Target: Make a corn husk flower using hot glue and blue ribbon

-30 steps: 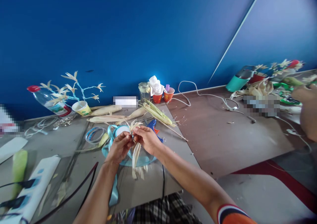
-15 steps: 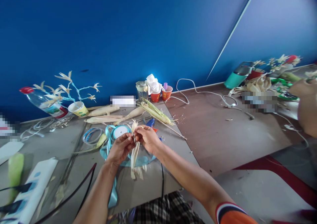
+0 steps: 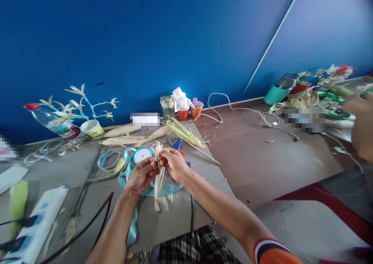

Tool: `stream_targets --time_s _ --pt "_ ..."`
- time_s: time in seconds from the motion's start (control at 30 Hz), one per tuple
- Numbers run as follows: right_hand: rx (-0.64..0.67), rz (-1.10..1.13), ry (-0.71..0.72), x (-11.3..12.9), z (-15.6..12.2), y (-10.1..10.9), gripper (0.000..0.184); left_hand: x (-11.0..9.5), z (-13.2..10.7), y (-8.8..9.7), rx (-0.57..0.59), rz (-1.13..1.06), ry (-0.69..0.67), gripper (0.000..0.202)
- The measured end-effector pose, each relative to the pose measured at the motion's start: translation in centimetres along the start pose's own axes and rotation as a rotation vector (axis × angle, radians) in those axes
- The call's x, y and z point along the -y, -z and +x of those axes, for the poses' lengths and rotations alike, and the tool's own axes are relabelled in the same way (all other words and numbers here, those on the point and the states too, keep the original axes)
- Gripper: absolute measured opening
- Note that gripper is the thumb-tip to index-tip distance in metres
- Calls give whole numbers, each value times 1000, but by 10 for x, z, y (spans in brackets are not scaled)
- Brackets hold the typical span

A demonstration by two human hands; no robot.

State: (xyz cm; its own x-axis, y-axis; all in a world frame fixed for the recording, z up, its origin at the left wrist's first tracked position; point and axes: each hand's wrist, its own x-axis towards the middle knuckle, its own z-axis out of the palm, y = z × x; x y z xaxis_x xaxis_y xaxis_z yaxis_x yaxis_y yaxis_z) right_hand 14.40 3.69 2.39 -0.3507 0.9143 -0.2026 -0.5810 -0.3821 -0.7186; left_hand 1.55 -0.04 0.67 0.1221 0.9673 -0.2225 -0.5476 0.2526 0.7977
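Note:
Both my hands meet above the table, pinching a pale dried corn husk (image 3: pixel 159 182) gathered into a flower-like shape. My left hand (image 3: pixel 143 173) has its fingertips closed on the gathered middle. From the other side my right hand (image 3: pixel 174 163) grips the same spot with thumb and forefinger. Petal-like tips stick up above the fingers, and long strips hang below. Behind my left hand lies a ribbon spool (image 3: pixel 142 155) with light blue ribbon (image 3: pixel 132 229) trailing off it. A blue glue gun (image 3: pixel 176 144) lies partly hidden behind my right hand.
Corn husks (image 3: pixel 183 132) lie toward the wall. Husk flowers on blue stems stand in a paper cup (image 3: pixel 92 128) beside a plastic bottle (image 3: pixel 54 122). A power strip (image 3: pixel 39 225) is at near left, and a white cable (image 3: pixel 247 107) crosses the right. Another person's hand (image 3: pixel 361 116) shows far right.
My hands keep their pinch on the corn husk in nearly the same place. The other person's hand at far right has shifted slightly.

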Motion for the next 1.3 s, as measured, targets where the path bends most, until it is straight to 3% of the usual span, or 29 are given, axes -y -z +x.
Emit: stream_targets --time_s 0.73,0.97,1.3 --pt "31 49 -47 5 -1 -1 7 -3 -3 -3 -34 -28 -15 17" --pt "-22 -51 -31 -1 -5 -1 11 -2 0 -5 -141 -32 -82 19" --pt "-54 -195 47 -9 -12 -11 10 2 -1 -6 -120 32 -120 21"
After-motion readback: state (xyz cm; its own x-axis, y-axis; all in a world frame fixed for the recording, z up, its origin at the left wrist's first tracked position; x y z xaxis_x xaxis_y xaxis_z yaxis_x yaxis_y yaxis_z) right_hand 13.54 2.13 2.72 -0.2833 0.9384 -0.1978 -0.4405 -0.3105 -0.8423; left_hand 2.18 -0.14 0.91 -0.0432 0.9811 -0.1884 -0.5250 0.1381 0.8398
